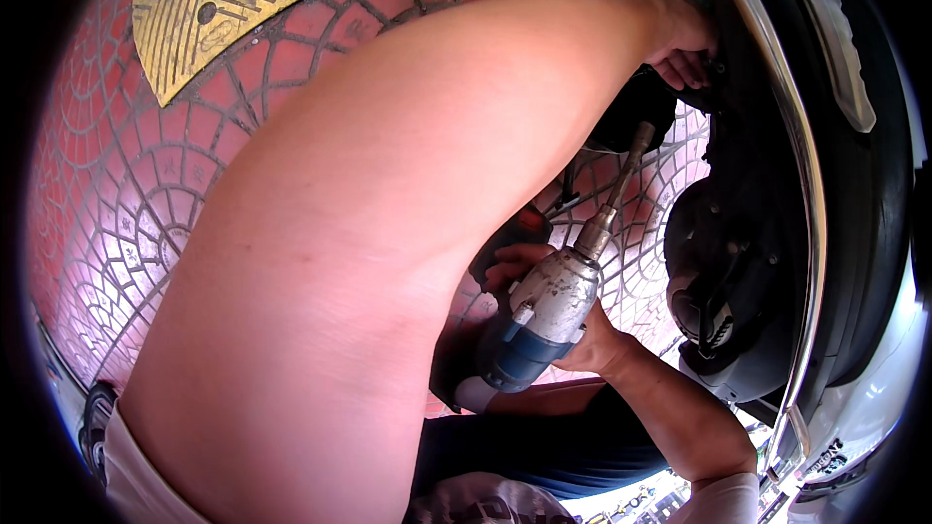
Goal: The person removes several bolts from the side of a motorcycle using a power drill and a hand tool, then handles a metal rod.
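In my right hand (590, 342) is an impact wrench (555, 296) with a scuffed silver head and a dark blue rear. My fingers wrap round it below the head. Its long socket extension (629, 167) points up and to the right, with the socket end apart from the scooter's dark parts. My left arm stretches across the picture to the scooter (743, 194). There my left hand (687, 44) reaches against its dark underside, fingers curled together. Whatever those fingers hold is hidden.
A curved chrome rail (794, 126) runs along the scooter's side. Red patterned paving (209, 160) lies below. At the upper left is a yellow ribbed ramp (214, 15). A wheel (97, 417) shows at the lower left. My dark-trousered leg (544, 451) is bent beneath the wrench.
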`<control>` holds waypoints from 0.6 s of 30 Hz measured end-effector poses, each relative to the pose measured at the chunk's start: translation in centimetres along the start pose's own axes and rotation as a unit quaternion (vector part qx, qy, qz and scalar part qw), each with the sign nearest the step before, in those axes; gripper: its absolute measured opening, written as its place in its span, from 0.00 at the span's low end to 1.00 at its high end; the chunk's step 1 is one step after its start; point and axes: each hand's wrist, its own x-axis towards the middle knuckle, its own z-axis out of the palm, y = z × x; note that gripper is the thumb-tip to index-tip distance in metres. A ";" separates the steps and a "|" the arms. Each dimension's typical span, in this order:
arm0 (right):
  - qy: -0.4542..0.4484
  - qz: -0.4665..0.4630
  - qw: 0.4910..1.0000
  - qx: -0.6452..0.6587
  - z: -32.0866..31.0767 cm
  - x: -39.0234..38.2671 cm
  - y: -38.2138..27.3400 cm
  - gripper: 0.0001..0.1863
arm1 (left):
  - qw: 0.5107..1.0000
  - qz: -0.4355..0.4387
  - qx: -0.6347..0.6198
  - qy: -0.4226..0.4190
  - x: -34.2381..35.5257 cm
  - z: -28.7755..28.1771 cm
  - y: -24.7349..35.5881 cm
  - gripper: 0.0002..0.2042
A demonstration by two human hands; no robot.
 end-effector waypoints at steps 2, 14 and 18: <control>0.032 0.017 0.993 0.115 0.5 -0.3 0.4 0.48 | 1.000 -0.004 0.012 -0.001 0.0 0.0 0.2 0.11; 0.122 0.016 0.987 -0.105 -2.6 -0.7 -1.0 0.39 | 0.998 0.010 0.065 -0.003 -0.3 0.4 0.5 0.10; 0.176 0.034 0.968 -0.173 -3.4 0.2 -2.2 0.38 | 1.000 0.012 0.020 -0.014 -0.4 0.5 0.3 0.13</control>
